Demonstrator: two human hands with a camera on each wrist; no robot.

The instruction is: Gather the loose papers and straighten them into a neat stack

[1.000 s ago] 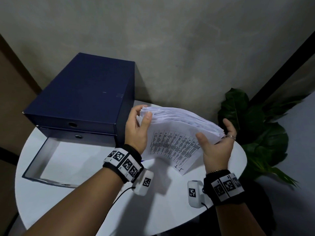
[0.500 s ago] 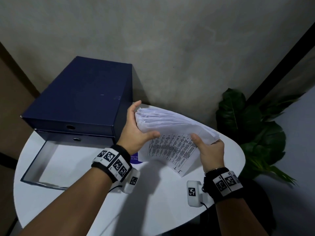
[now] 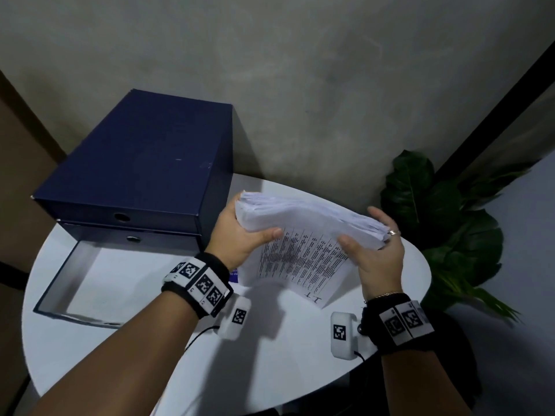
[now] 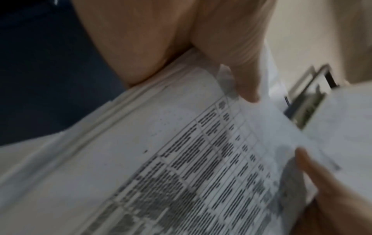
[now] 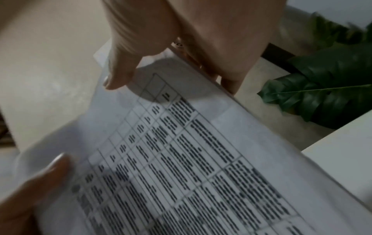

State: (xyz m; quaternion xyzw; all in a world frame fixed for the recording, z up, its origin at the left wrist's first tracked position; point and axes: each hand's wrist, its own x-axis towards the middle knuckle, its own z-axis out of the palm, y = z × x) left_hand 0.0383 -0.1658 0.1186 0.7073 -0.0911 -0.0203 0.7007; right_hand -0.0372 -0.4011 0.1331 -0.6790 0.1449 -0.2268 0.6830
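A thick stack of white papers (image 3: 303, 223) is held up on edge over the round white table (image 3: 150, 364), its front sheet printed with a table of text. My left hand (image 3: 240, 232) grips the stack's left end, thumb on the printed face. My right hand (image 3: 375, 244) holds the right end, thumb in front and fingers behind. The front sheet hangs lower than the rest and touches the table. Both wrist views show the printed sheet (image 4: 201, 167) (image 5: 191, 159) close up with a thumb pressed on it; the left wrist view is blurred.
A dark blue file box (image 3: 141, 163) stands at the table's back left, its lower drawer (image 3: 78, 277) pulled out toward me. A leafy green plant (image 3: 444, 223) stands beyond the table's right edge. A grey wall runs behind.
The stack has shifted slightly right and away from the box. My right fingers have come up behind the stack's right end again, while my left thumb stays across the printed face.
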